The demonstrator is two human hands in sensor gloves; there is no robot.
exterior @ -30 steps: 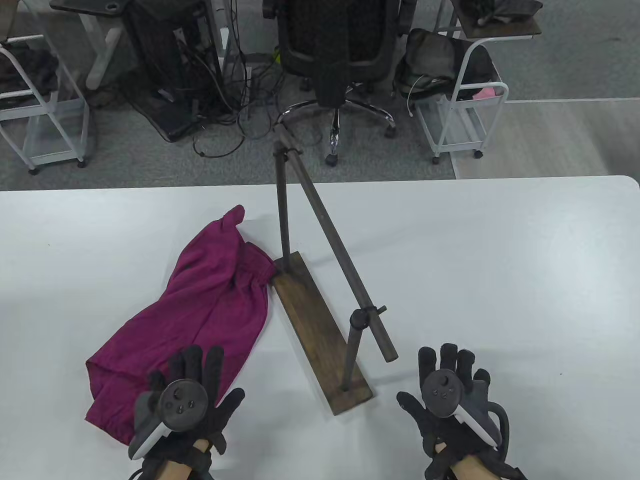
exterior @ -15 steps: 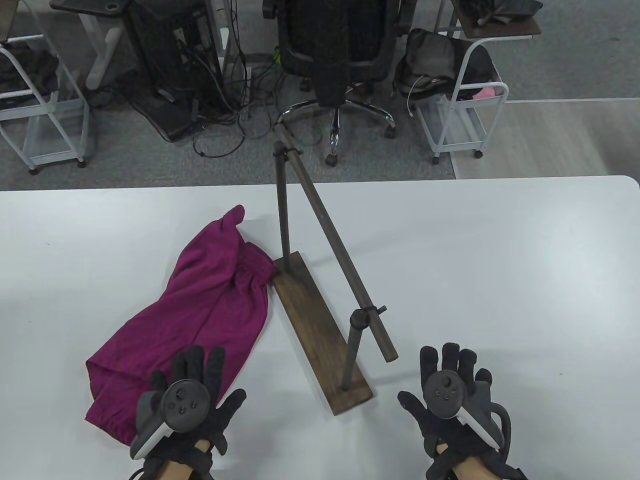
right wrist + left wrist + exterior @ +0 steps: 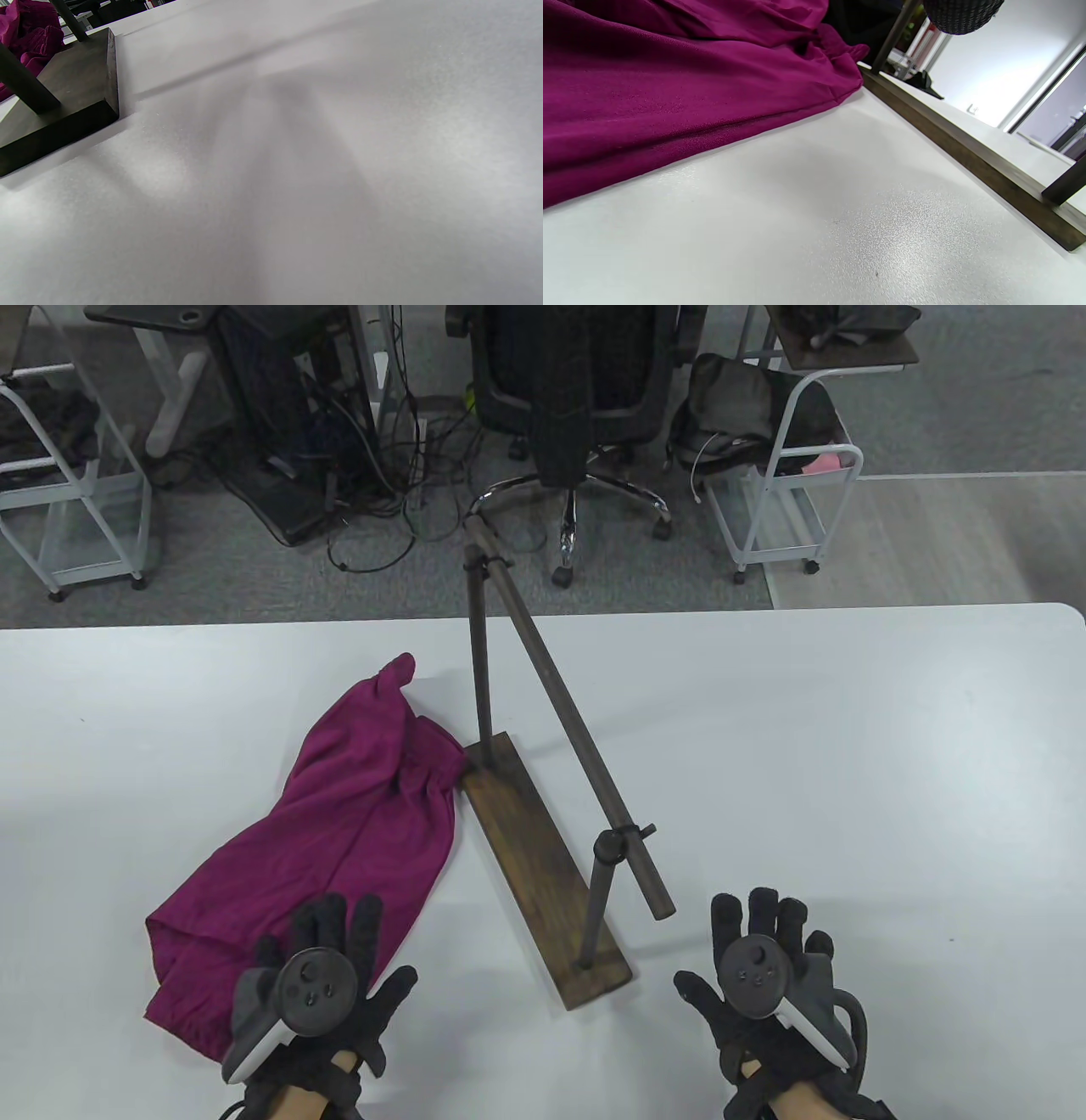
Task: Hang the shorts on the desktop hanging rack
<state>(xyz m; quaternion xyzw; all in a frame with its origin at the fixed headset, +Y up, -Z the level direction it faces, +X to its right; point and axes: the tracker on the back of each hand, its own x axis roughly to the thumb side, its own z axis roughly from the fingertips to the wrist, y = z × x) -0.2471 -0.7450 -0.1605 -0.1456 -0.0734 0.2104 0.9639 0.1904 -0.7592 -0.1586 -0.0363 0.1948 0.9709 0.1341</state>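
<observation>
Judging from how it lies, the magenta shorts [image 3: 339, 823] should handle as light, limp cloth: soft folds, no stiffness, likely to sag and slide through a loose pinch. I'd take them at the gathered waistband [image 3: 428, 768], the puckered end just beside the rack's base, where the bunched elastic gives my fingers something thick to grip; a hold with both hands along that band would probably keep them spread for draping.

Nearest me, my left hand [image 3: 318, 984] sits palm down with its fingers [image 3: 327, 920] spread wide and holding nothing; they overlap the near hem of the shorts in the table view, though I cannot tell whether they touch the cloth or hang above it. In the left wrist view the fabric fills the left side, lying flat on the white surface [image 3: 814, 220]. My right hand [image 3: 764, 984] is likewise splayed and empty, over bare surface to the right of the rack and well apart from the shorts.

Farther out, the shorts stretch diagonally away to the left of the wooden base [image 3: 543, 869], their waistband touching its far corner. Beyond and above, the rack's rail [image 3: 568, 729] slants between two uprights, with nothing hung on it yet.
</observation>
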